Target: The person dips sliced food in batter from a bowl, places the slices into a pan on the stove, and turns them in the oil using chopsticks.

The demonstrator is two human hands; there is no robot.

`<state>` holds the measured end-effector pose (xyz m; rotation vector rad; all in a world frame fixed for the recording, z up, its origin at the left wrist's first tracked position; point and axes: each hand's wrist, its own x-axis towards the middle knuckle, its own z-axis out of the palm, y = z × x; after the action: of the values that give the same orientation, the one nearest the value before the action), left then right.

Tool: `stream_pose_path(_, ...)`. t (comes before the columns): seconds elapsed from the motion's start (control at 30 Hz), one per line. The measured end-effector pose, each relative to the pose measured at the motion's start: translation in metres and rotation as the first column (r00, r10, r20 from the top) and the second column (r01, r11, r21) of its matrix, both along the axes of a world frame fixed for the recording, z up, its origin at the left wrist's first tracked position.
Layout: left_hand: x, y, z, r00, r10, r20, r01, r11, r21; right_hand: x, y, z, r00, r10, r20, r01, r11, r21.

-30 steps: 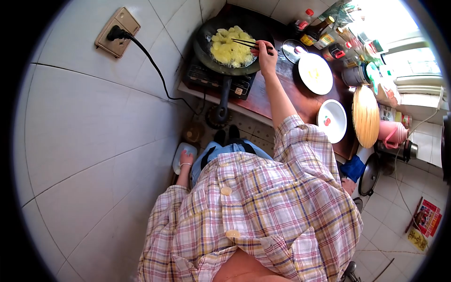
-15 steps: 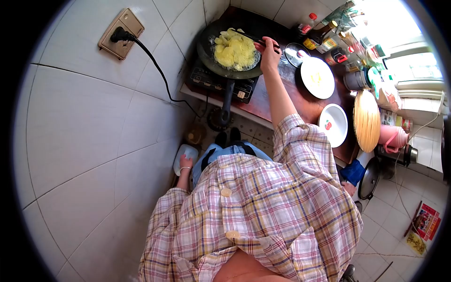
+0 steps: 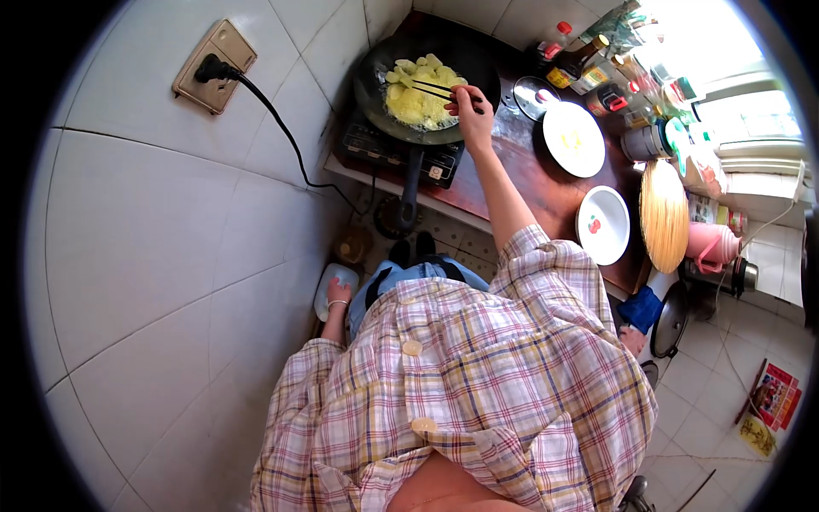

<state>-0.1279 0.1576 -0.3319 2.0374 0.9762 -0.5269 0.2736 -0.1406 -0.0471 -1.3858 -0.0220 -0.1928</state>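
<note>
My right hand (image 3: 475, 119) is closed around a pair of dark chopsticks (image 3: 432, 86). Their tips reach into yellow slices of food (image 3: 418, 102), which look like potato and bubble in liquid in a black frying pan (image 3: 373, 81). The pan sits on an induction cooker (image 3: 384, 152), its handle (image 3: 410, 192) pointing toward me. Low at my side, my left hand (image 3: 339, 290) has its fingers closed on a white dish (image 3: 325, 300); its exact kind is hard to make out.
Right of the pan are a glass lid (image 3: 531, 94), a white plate (image 3: 573, 139) and a white bowl (image 3: 603, 226). Bottles (image 3: 580, 60) line the window side. A black cord (image 3: 286, 128) hangs from the wall socket (image 3: 215, 64). Another person's hand (image 3: 632, 340) shows at right.
My right hand has moved slightly left and down, and the chopsticks have shifted and now show apart over the food. The left hand stays on the dish.
</note>
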Motion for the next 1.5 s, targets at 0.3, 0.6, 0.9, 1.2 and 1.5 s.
stream_pose_path(0.3, 0.006, 0.007, -0.014, 0.999, 0.029, 0.028, -0.029, 0.999, 0.023, -0.014, 0.006, 0.009, 0.997, 0.082, 0.004, -0.082, 0.993, -0.083)
stream_pose_path(0.6, 0.011, 0.005, -0.013, 0.999, 0.031, 0.022, -0.031, 0.999, -0.029, 0.006, -0.002, 0.008, 0.996, -0.014, 0.089, 0.016, 1.000, -0.020)
stream_pose_path(0.9, 0.004, -0.003, 0.023, 0.988, -0.154, 0.000, 0.154, 0.983, 0.103, -0.048, -0.032, 0.019, 0.999, -0.018, 0.031, 0.028, 0.943, -0.332)
stream_pose_path(1.2, 0.006, -0.002, 0.011, 0.981, -0.171, 0.086, 0.157, 0.975, 0.156, -0.027, -0.026, -0.003, 0.994, -0.105, -0.014, 0.103, 0.990, -0.099)
stream_pose_path(1.5, 0.011, -0.007, -0.004, 0.998, 0.019, 0.058, -0.018, 0.999, -0.029, -0.040, -0.023, 0.003, 0.994, -0.087, -0.072, 0.093, 0.993, 0.071)
